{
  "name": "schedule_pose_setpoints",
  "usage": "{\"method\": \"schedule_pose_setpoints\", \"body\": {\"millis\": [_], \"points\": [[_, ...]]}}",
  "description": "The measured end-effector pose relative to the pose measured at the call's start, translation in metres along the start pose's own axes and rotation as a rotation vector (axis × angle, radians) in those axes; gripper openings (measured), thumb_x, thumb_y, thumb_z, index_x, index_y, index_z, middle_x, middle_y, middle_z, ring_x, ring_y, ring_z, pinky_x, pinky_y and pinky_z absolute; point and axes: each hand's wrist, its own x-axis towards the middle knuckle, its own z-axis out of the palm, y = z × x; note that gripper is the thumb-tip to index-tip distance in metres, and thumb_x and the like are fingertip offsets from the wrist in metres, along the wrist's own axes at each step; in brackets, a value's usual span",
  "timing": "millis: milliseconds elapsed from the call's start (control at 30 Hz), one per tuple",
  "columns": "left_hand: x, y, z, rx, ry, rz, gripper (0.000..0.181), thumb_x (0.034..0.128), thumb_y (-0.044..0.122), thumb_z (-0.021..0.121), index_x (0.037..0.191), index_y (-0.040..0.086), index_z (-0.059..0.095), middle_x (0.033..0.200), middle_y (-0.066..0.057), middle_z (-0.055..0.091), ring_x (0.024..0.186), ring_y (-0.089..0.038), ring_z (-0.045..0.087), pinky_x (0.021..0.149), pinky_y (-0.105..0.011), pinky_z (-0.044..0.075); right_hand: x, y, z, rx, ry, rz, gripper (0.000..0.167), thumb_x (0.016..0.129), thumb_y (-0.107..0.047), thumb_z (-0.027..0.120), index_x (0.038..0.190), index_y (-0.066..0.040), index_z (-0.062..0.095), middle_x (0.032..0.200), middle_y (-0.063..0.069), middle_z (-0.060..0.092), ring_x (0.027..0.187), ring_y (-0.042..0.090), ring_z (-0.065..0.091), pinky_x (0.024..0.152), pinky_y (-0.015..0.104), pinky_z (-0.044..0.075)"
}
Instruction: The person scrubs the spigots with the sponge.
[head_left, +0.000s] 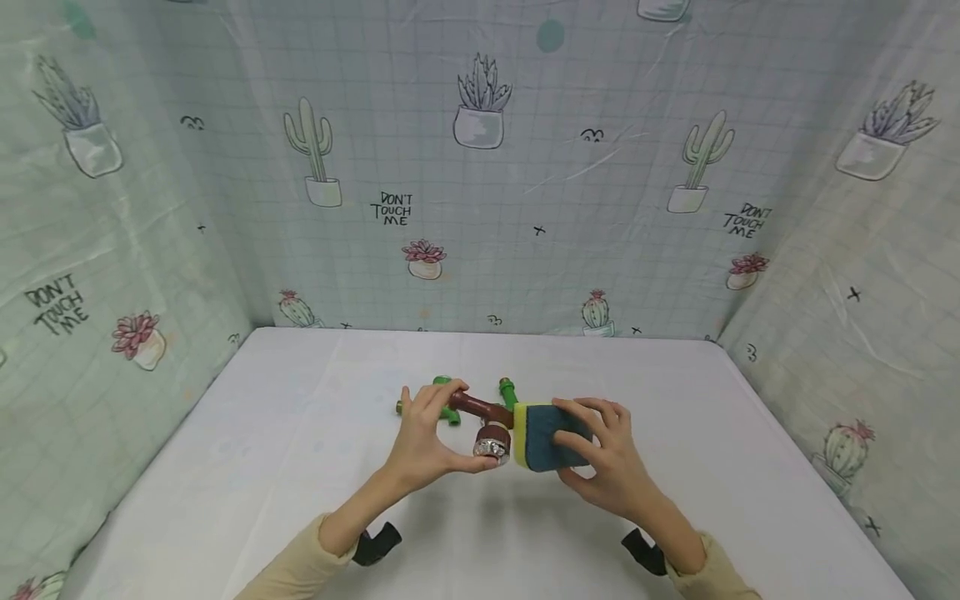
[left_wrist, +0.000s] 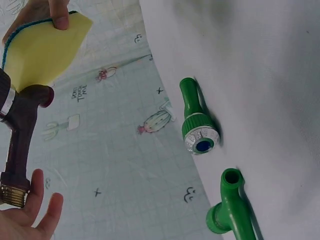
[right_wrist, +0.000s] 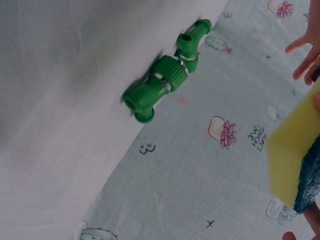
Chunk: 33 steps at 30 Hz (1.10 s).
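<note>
Centrally, one brown tap (head_left: 491, 412), raised over the white table (head_left: 300, 450), left hand (head_left: 423, 442) holding its ends between fingers and thumb, one yellow-and-blue sponge (head_left: 543, 437), pinched in right hand (head_left: 617, 462), yellow side at the tap, green fittings (right_wrist: 150, 94) lying beyond.

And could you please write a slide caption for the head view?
Left hand holding a brown tap beside a sponge gripped by the right hand, green fittings on the white table beyond.
</note>
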Motion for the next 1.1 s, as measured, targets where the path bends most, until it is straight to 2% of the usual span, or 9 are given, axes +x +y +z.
{"method": "schedule_pose_setpoints", "body": {"millis": [100,167,267,400,533,667,767,933,1100], "points": [[0.0,0.003,0.002,0.004,-0.009,-0.007,0.085,0.0531,0.061,0.074,0.116,0.008,0.051,0.106,-0.007,0.055,0.104,-0.022,0.048,0.091,-0.075,0.008,0.0,-0.003,0.004,0.052,0.049,-0.016,0.028,0.085,-0.042,0.045,0.091,-0.018,0.059,0.124,0.012,0.049,0.106,0.029,0.04,0.083,0.049,0.024],[0.001,0.004,0.002,0.05,-0.02,0.012,0.086,0.0562,0.072,0.062,0.112,0.008,0.051,0.103,-0.005,0.054,0.102,-0.021,0.048,0.091,-0.075,0.007,0.0,-0.005,0.007,0.079,0.08,-0.018,0.027,0.084,-0.041,0.048,0.091,-0.017,0.059,0.123,0.013,0.05,0.105,0.028,0.041,0.083,0.048,0.024],[0.002,0.005,0.0,0.185,-0.035,0.068,0.087,0.0584,0.081,0.048,0.108,0.01,0.054,0.097,-0.003,0.053,0.098,-0.02,0.049,0.09,-0.076,0.007,0.0,-0.007,0.009,0.109,0.115,-0.004,0.028,0.084,-0.042,0.049,0.09,-0.017,0.059,0.122,0.013,0.051,0.104,0.027,0.042,0.084,0.048,0.023],[0.003,0.005,-0.003,0.393,-0.077,0.154,0.082,0.0568,0.083,0.045,0.102,0.016,0.058,0.09,0.0,0.051,0.094,-0.017,0.048,0.092,-0.073,0.014,-0.002,-0.008,0.01,0.138,0.106,0.001,0.029,0.084,-0.043,0.049,0.092,-0.017,0.059,0.123,0.013,0.051,0.104,0.026,0.041,0.084,0.047,0.022],[0.004,0.007,-0.005,0.538,-0.163,0.226,0.075,0.0595,0.083,0.035,0.088,0.016,0.056,0.077,0.004,0.051,0.081,-0.014,0.046,0.09,-0.054,0.032,-0.003,-0.009,0.011,0.179,0.083,0.025,0.031,0.084,-0.043,0.05,0.096,-0.017,0.058,0.125,0.012,0.049,0.106,0.024,0.04,0.086,0.045,0.022],[0.002,0.01,-0.003,0.55,-0.277,0.261,0.068,0.0663,0.076,0.021,0.083,0.016,0.049,0.065,0.009,0.053,0.066,-0.009,0.049,0.078,-0.041,0.035,-0.003,-0.007,0.009,0.207,0.064,0.071,0.033,0.083,-0.045,0.051,0.099,-0.016,0.056,0.126,0.011,0.048,0.107,0.023,0.04,0.087,0.043,0.022],[0.001,0.009,0.0,0.524,-0.322,0.292,0.063,0.0732,0.069,0.022,0.094,0.017,0.05,0.059,0.012,0.052,0.059,-0.004,0.05,0.077,-0.039,0.035,-0.002,-0.005,0.008,0.199,0.027,0.11,0.035,0.083,-0.048,0.05,0.1,-0.018,0.056,0.128,0.01,0.047,0.107,0.023,0.04,0.087,0.045,0.023],[0.0,0.006,0.005,0.508,-0.264,0.399,0.06,0.0842,0.06,0.029,0.119,0.014,0.047,0.058,0.014,0.053,0.052,0.001,0.048,0.074,-0.036,0.033,-0.003,-0.002,0.006,0.17,-0.022,0.151,0.037,0.082,-0.05,0.049,0.101,-0.019,0.055,0.129,0.009,0.046,0.107,0.024,0.04,0.087,0.047,0.023],[0.001,0.004,0.009,0.505,-0.149,0.53,0.054,0.0865,0.053,0.037,0.12,0.013,0.051,0.078,0.009,0.063,0.057,0.0,0.052,0.069,-0.032,0.03,-0.004,0.0,0.006,0.148,-0.032,0.151,0.036,0.082,-0.05,0.049,0.1,-0.019,0.056,0.128,0.009,0.047,0.107,0.025,0.041,0.086,0.048,0.023]]}}
